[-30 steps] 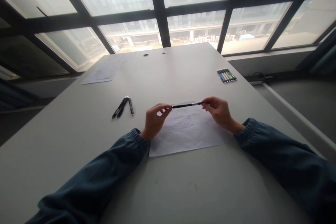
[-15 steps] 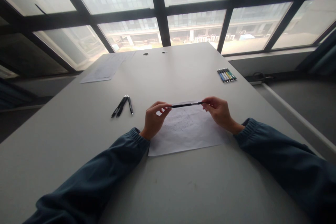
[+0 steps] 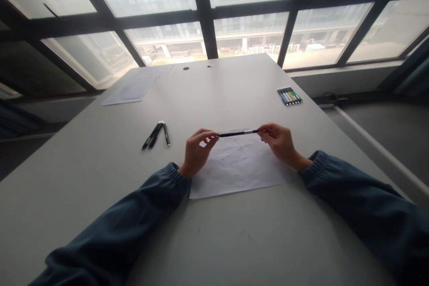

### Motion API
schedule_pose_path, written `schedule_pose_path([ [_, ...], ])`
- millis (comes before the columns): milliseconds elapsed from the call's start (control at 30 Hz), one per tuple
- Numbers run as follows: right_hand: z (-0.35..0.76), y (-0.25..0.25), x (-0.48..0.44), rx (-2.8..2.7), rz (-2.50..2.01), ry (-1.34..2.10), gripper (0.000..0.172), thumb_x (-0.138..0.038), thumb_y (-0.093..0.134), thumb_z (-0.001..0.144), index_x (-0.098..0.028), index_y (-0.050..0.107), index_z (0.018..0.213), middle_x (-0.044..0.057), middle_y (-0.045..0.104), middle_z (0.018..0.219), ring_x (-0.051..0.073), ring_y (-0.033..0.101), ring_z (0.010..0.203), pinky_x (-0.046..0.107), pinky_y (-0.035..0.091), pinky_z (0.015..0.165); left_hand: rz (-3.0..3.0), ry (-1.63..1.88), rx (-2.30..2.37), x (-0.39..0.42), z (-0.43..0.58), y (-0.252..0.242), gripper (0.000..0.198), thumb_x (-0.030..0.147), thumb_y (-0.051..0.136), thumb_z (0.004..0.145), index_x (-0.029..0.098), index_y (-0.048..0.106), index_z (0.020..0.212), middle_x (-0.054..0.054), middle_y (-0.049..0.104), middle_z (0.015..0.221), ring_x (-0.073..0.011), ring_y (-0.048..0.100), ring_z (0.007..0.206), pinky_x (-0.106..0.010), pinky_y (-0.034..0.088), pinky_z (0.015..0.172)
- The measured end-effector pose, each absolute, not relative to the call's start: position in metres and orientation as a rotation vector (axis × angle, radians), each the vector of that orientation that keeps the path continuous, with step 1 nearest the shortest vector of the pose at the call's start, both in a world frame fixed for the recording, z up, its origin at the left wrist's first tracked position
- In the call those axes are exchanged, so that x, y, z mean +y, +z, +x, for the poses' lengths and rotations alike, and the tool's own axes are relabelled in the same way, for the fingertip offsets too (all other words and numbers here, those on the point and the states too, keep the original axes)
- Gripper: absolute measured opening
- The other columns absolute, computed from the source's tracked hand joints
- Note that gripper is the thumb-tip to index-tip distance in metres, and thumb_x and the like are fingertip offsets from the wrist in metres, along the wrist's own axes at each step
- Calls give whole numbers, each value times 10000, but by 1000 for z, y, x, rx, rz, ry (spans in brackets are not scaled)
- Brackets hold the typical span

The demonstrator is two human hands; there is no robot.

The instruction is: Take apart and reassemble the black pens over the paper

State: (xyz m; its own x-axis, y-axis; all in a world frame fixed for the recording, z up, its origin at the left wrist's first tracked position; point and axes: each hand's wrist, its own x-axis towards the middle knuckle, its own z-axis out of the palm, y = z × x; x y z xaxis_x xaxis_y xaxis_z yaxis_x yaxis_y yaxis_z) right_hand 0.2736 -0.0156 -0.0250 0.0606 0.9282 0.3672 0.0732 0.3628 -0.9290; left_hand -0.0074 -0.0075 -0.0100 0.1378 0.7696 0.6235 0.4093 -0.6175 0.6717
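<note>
A black pen (image 3: 234,133) with a silvery band near its right end is held level between my two hands. My left hand (image 3: 197,149) pinches its left end between thumb and fingers. At the other end, the fingertips of my right hand (image 3: 278,142) are closed on the pen's tip. Below the pen lies a white sheet of paper (image 3: 237,181) with faint pencil-like marks. To the left of my left hand, several black pens (image 3: 156,136) lie on the table, some side by side and one at an angle.
A row of pens with coloured labels (image 3: 290,96) lies near the right edge of the white table (image 3: 228,94). Papers (image 3: 129,89) lie at the far left. Two small round fittings (image 3: 186,69) sit near the back edge. Large windows (image 3: 248,31) stand behind the table.
</note>
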Motion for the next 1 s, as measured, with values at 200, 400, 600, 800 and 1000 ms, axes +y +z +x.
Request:
schedule_pose_path([
  [200, 274, -25, -16, -1365, -1021, 845, 240, -394, 785, 810, -175, 738, 895, -1, 620, 650, 130, 558, 590, 259, 427, 524, 2091, 1462, 1144, -8, -7, -10, 110, 291, 732, 891, 203, 773, 942, -54, 721, 912, -125, 631, 742, -252, 517, 650],
  [400, 274, -24, -17, -1371, -1031, 840, 258, -412, 778, 815, -173, 736, 901, -14, 575, 615, 111, 480, 550, 248, 334, 486, 2106, 1463, 1159, -8, -8, -10, 129, 305, 724, 897, 204, 773, 960, -55, 724, 907, -131, 632, 753, -263, 517, 667],
  [600, 274, -25, -18, -1371, -1032, 838, 226, -381, 768, 828, -170, 741, 906, -22, 559, 610, 99, 440, 544, 246, 300, 484, 2132, 1470, 1166, -9, -7, -7, 111, 284, 726, 894, 201, 771, 950, -51, 723, 891, -131, 632, 745, -262, 517, 667],
  [800, 274, -25, -17, -1367, -1046, 842, 255, -404, 774, 816, -170, 741, 908, -25, 549, 597, 101, 437, 536, 246, 299, 479, 2124, 1468, 1164, -10, -6, -6, 110, 289, 726, 895, 205, 773, 947, -51, 724, 889, -135, 634, 750, -268, 518, 668],
  [1000, 274, -25, -17, -1365, -1033, 845, 239, -394, 768, 821, -174, 744, 912, -17, 573, 618, 103, 449, 540, 248, 310, 482, 2100, 1472, 1156, -9, -7, -8, 110, 293, 730, 892, 209, 773, 949, -48, 720, 890, -133, 632, 758, -263, 512, 667],
])
